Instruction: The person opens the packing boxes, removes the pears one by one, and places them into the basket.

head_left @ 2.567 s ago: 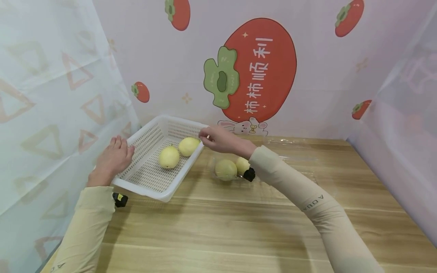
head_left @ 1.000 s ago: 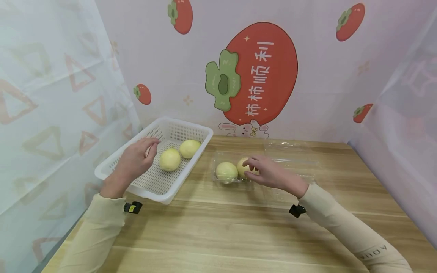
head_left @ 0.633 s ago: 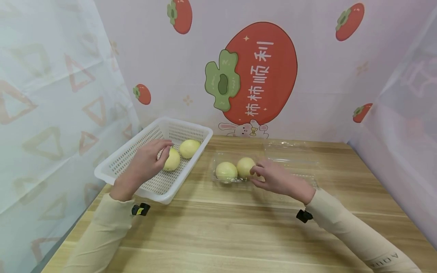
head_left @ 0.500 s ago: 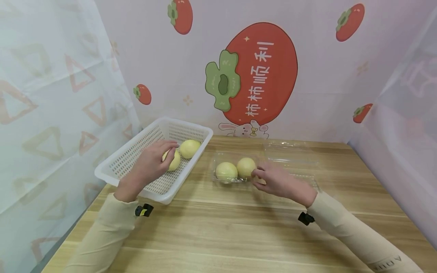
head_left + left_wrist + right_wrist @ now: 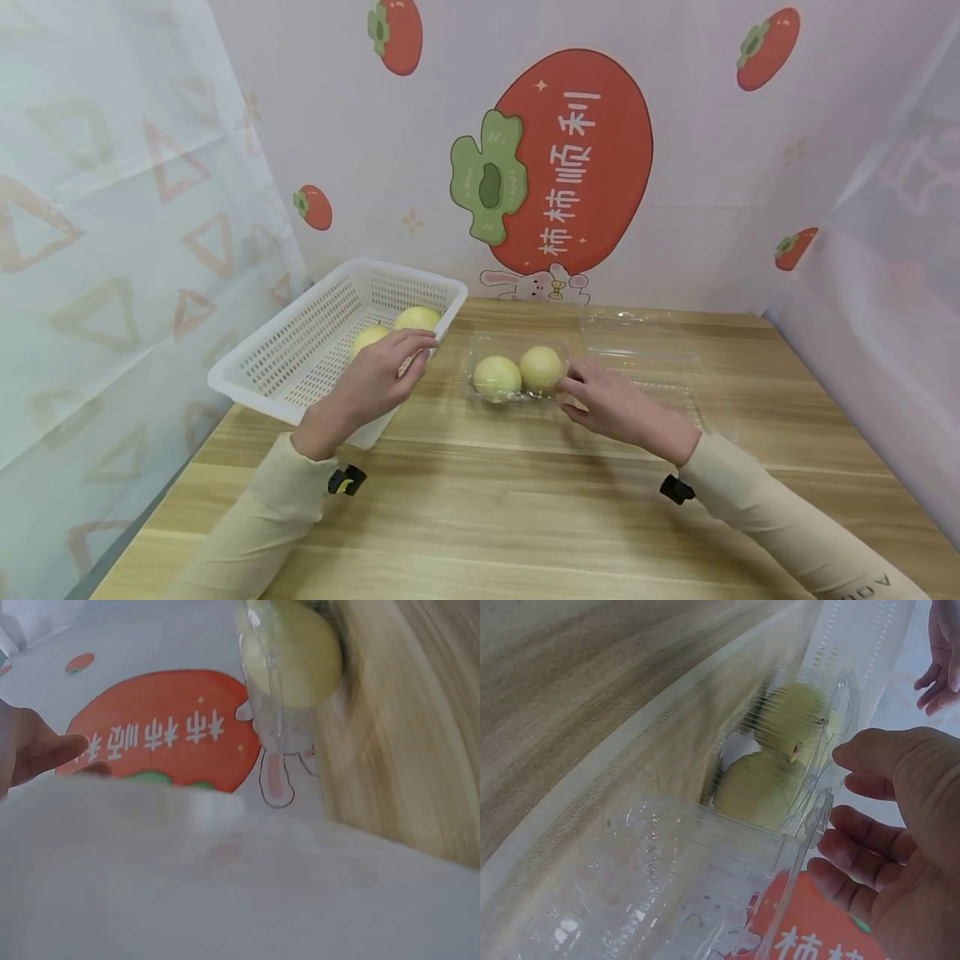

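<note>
My left hand [image 5: 375, 379] is loosely bent and free, thumb and fingers slightly apart, over the near right side of the white basket [image 5: 255, 398], though I can't tell whether it brushes the rim. In that basket sit a nearer fruit [image 5: 369, 337], partly hidden by my hand, and a farther fruit [image 5: 417, 317] by the right wall, both pale yellow. My right hand [image 5: 618, 406] is part-way spread, thumb parted from the curved fingers, just beside the edge of a clear plastic container [image 5: 517, 398] (whether I touch it is more than I can make out). The container lies on the wooden table [image 5: 480, 517], right of the basket, with two more pale yellow fruits [image 5: 497, 377] side by side inside, and further clear plastic [image 5: 637, 333] spreads to its right.
</note>
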{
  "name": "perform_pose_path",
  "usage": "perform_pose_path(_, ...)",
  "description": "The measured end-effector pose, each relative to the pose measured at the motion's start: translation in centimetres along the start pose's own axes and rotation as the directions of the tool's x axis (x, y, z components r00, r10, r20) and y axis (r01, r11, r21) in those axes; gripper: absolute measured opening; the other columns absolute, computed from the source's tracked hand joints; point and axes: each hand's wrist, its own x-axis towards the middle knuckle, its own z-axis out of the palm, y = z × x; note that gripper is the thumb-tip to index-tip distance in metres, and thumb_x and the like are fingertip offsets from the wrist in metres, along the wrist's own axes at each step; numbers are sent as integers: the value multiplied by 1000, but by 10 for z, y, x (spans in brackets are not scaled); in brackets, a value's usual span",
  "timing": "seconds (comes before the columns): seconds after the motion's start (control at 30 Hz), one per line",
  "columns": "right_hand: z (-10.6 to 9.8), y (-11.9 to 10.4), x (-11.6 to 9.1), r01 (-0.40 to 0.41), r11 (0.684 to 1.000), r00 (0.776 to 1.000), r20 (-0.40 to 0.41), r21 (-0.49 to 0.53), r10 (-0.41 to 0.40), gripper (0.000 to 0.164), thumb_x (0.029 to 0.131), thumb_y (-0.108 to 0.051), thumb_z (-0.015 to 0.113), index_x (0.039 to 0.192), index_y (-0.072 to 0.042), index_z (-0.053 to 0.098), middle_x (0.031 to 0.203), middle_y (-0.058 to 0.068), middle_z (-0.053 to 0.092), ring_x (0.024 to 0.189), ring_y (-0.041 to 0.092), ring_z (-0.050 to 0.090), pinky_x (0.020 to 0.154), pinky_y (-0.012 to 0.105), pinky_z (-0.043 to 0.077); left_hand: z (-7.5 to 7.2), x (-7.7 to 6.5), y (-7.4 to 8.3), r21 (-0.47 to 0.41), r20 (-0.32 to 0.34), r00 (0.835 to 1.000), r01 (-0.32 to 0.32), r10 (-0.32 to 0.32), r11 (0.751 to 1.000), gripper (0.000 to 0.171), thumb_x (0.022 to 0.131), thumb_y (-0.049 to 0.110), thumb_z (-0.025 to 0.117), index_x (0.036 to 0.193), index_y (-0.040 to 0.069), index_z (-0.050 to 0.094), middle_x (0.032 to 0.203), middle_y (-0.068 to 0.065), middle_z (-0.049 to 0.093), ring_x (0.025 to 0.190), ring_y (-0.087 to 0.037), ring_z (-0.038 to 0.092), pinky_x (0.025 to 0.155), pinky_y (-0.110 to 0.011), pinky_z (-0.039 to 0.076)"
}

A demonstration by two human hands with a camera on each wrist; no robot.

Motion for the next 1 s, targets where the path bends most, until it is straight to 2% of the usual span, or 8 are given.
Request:
perform_pose_path(0.17, 1, 1, -1, -4, 1000, 1000, -17, 6, 4, 27, 78, -13, 83, 102, -15, 70, 90, 1, 60, 77, 13, 53, 60, 26, 49, 13, 5, 9, -8, 48, 998, -35, 36, 999, 22, 90, 5, 66, 112, 5, 70, 115, -10, 71, 108, -25, 68, 86, -37, 59)
perform_pose_path(0.27, 1, 0, -2, -19, 1000, 1000, -5, 11, 19, 28, 78, -13, 82, 103, -15, 70, 94, 2, 61, 81, 14, 55, 62, 27, 52, 22, 8, 13, -11, 91, 995, -50, 51, 999, 24, 91, 7, 65, 115, 5, 68, 118, -10, 70, 108, -24, 68, 85, -35, 59)
perform_pose_path(0.47, 2, -2, -3, -6, 1000, 1000, 5, 4, 6, 27, 79, -11, 81, 104, -13, 69, 99, 3, 62, 85, 15, 59, 68, 30, 55, 37, 7, 20, 44, 139, 990, -46, 39, 998, 26, 91, 11, 67, 116, 8, 67, 120, -7, 69, 101, -21, 70, 72, -30, 60)
perform_pose_path(0.57, 2, -4, -4, 8, 1000, 1000, 6, -6, -8, 26, 80, -10, 80, 102, -13, 67, 101, 3, 63, 87, 15, 60, 69, 29, 56, 41, 4, 24, 55, 174, 985, -20, 10, 998, 27, 90, 11, 68, 117, 8, 66, 120, -8, 68, 105, -22, 69, 78, -32, 60)
perform_pose_path(0.67, 2, -5, -5, 11, 1000, 1000, 6, -14, -11, 21, 82, -11, 78, 100, -13, 67, 102, 3, 62, 89, 15, 59, 69, 29, 56, 44, 1, 30, 51, 200, 979, 20, -29, 999, 30, 89, 10, 69, 119, 7, 65, 121, -10, 67, 111, -25, 66, 90, -36, 58)
perform_pose_path(0.87, 4, -7, -3, 46, 998, 997, -56, -40, -48, 15, 83, -10, 76, 95, -13, 67, 100, 4, 62, 84, 16, 56, 63, 27, 53, 61, -5, 37, 74, 173, 978, 103, -115, 992, 41, 88, 11, 69, 126, 1, 59, 128, -19, 61, 115, -32, 62, 97, -41, 55)
perform_pose_path(0.93, 6, -8, -1, 63, 996, 994, -83, -57, -68, 15, 82, -10, 76, 92, -12, 66, 98, 5, 63, 82, 17, 56, 62, 28, 52, 67, -6, 38, 72, 178, 970, 153, -164, 986, 48, 89, 14, 67, 132, -2, 54, 132, -23, 57, 119, -35, 60, 102, -44, 51)
perform_pose_path(1.0, 7, -9, 1, 76, 994, 991, -100, -73, -83, 16, 80, -10, 77, 90, -12, 65, 97, 6, 64, 82, 19, 57, 63, 30, 52, 72, -8, 38, 66, 203, 953, 217, -226, 974, 54, 92, 17, 65, 138, -4, 47, 138, -25, 52, 122, -36, 58, 105, -45, 50)
